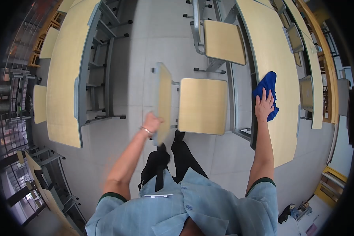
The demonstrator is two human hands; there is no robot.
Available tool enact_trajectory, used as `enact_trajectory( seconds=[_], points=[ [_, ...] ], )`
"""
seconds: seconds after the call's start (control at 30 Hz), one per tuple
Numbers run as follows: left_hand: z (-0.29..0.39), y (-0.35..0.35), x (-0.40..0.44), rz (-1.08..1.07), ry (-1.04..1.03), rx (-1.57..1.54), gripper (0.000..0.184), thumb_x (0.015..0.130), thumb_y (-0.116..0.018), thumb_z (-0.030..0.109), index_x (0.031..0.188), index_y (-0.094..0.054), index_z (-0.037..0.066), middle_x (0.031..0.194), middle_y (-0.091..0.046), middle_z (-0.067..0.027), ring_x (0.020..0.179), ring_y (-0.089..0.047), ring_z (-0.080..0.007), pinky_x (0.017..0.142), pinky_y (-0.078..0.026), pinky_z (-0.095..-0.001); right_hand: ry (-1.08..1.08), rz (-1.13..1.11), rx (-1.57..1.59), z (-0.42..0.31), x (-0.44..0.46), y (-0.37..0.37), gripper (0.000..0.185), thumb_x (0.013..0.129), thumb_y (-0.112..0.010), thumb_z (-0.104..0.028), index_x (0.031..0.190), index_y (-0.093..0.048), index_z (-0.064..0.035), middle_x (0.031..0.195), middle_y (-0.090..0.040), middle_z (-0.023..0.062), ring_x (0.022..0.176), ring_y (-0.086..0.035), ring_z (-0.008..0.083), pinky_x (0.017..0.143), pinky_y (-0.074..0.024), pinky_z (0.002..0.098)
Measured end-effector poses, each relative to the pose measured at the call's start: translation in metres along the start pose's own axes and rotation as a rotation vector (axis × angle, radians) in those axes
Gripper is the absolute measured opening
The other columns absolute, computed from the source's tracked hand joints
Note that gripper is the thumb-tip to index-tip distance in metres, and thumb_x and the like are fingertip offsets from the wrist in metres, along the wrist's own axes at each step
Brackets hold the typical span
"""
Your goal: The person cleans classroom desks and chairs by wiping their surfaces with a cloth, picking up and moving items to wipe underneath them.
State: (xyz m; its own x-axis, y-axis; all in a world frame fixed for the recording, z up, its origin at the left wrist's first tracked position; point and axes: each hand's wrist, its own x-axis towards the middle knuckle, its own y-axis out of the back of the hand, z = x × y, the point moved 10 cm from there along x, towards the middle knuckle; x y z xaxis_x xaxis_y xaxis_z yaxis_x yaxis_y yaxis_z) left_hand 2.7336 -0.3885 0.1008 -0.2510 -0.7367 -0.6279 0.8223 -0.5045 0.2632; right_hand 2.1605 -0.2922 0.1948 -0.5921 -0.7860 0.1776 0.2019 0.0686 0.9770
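Now | right hand point(265, 105) on blue cloth point(268, 81) | tag point(158, 196): seemingly illegible

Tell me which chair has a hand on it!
The chair closest to the person's legs. The left hand is on its backrest. No hand touches the other chairs.

The desktop point(284, 78) looks like pale wood with a smooth, lightly satin surface and fine grain, and the chair seat point(203, 106) has the same wood look, its rim a matt grey that could be plastic; the desk frame point(109, 74) looks like grey painted metal, its feet capped in matt black, and the floor point(145, 51) is smooth grey tile with a faint sheen; the rag point(268, 88) is soft, creased blue cloth, and the shirt point(153, 216) is matt woven cloth
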Motion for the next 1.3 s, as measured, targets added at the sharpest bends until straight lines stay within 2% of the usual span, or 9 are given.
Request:
enact_trajectory(
  seconds=[0.13,0.3,0.43,0.57,0.6,0.77,0.97,1.17,1.3],
  points=[
    [0.039,-0.092,-0.010,-0.058,-0.105,0.013,0.031,0.082,-0.073,0.019,0.100,-0.069,-0.006,0.078,-0.073,-0.0124,0.070,-0.070,-0.0181,0.065,-0.056,-0.0375,-0.043,0.023,-0.012,0.002,0.000,-0.003,0.054,0.101,-0.052,-0.045,0.151,-0.041,-0.0307,0.162,-0.033,0.0062,0.141,-0.038,0.0370,0.098,-0.0370,0.0659],
    [0.085,-0.166,-0.017,-0.246,-0.197,0.233,0.078,0.090,-0.069,0.048,0.139,-0.046,-0.009,0.116,-0.068,-0.0302,0.106,-0.069,-0.0385,0.092,-0.054,-0.0425,-0.141,0.060,-0.051,0.000,0.000,-0.004,0.052,0.100,-0.055,-0.043,0.149,-0.045,-0.0301,0.158,-0.040,0.0059,0.135,-0.045,0.0352,0.093,-0.0427,0.0608],
    [0.102,-0.158,0.003,-0.384,-0.338,0.292,0.092,0.091,-0.065,0.056,0.150,-0.034,-0.008,0.142,-0.052,-0.0324,0.122,-0.061,-0.0402,0.105,-0.046,-0.0420,-0.335,-0.067,0.017,0.005,-0.009,0.007,0.050,0.101,-0.054,-0.041,0.149,-0.044,-0.0315,0.159,-0.038,0.0061,0.138,-0.043,0.0345,0.095,-0.0424,0.0632],
    [0.111,-0.033,0.072,-0.393,-0.286,0.432,0.078,0.092,-0.063,0.055,0.146,-0.046,0.000,0.132,-0.061,-0.0265,0.105,-0.069,-0.0383,0.095,-0.052,-0.0435,-0.716,-0.124,0.029,0.043,-0.049,0.001,0.052,0.103,-0.045,-0.051,0.152,-0.039,-0.0340,0.163,-0.031,0.0077,0.142,-0.038,0.0369,0.101,-0.0375,0.0689],
    [0.112,0.015,0.090,-0.337,-0.111,0.427,0.079,0.092,-0.062,0.056,0.142,-0.049,-0.004,0.135,-0.058,-0.0291,0.123,-0.059,-0.0428,0.104,-0.047,-0.0465,-0.831,-0.147,0.036,0.052,-0.063,-0.003,0.053,0.103,-0.043,-0.053,0.153,-0.038,-0.0359,0.164,-0.029,0.0074,0.144,-0.036,0.0367,0.102,-0.0362,0.0706],
    [0.131,0.192,0.206,0.188,-0.276,0.385,0.054,0.094,-0.070,0.035,0.130,-0.060,-0.003,0.115,-0.068,-0.0181,0.088,-0.069,-0.0226,0.074,-0.056,-0.0347,-1.091,-0.179,0.007,0.062,-0.085,-0.008,0.054,0.103,-0.039,-0.056,0.154,-0.034,-0.0408,0.166,-0.024,0.0063,0.148,-0.029,0.0359,0.104,-0.0327,0.0705],
    [0.360,0.148,0.281,0.182,-0.762,0.234,0.037,0.098,-0.066,0.020,0.128,-0.061,-0.002,0.113,-0.068,-0.0122,0.089,-0.067,-0.0176,0.072,-0.054,-0.0304,-1.278,-0.125,-0.140,0.046,-0.029,-0.018,0.056,0.101,-0.039,-0.058,0.154,-0.037,-0.0410,0.166,-0.025,0.0054,0.145,-0.031,0.0387,0.102,-0.0334,0.0695],
    [0.579,-0.002,0.355,-0.003,-1.148,0.294,0.035,0.096,-0.065,0.009,0.129,-0.058,-0.001,0.119,-0.063,-0.0145,0.095,-0.065,-0.0229,0.076,-0.055,-0.0338,-0.837,0.153,-0.023,-0.084,0.251,0.026,0.042,0.082,-0.066,-0.040,0.120,-0.059,-0.0237,0.135,-0.051,0.0086,0.118,-0.049,0.0363,0.073,-0.0464,0.0561],
    [0.658,-0.107,0.400,-0.128,-1.324,0.489,0.039,0.095,-0.066,0.011,0.130,-0.057,-0.002,0.125,-0.060,-0.0194,0.104,-0.064,-0.0318,0.087,-0.054,-0.0397,-0.478,0.178,0.236,-0.189,0.434,-0.026,0.048,0.088,-0.067,-0.043,0.130,-0.057,-0.0207,0.150,-0.042,0.0131,0.136,-0.039,0.0430,0.090,-0.0435,0.0654]
  ],
)
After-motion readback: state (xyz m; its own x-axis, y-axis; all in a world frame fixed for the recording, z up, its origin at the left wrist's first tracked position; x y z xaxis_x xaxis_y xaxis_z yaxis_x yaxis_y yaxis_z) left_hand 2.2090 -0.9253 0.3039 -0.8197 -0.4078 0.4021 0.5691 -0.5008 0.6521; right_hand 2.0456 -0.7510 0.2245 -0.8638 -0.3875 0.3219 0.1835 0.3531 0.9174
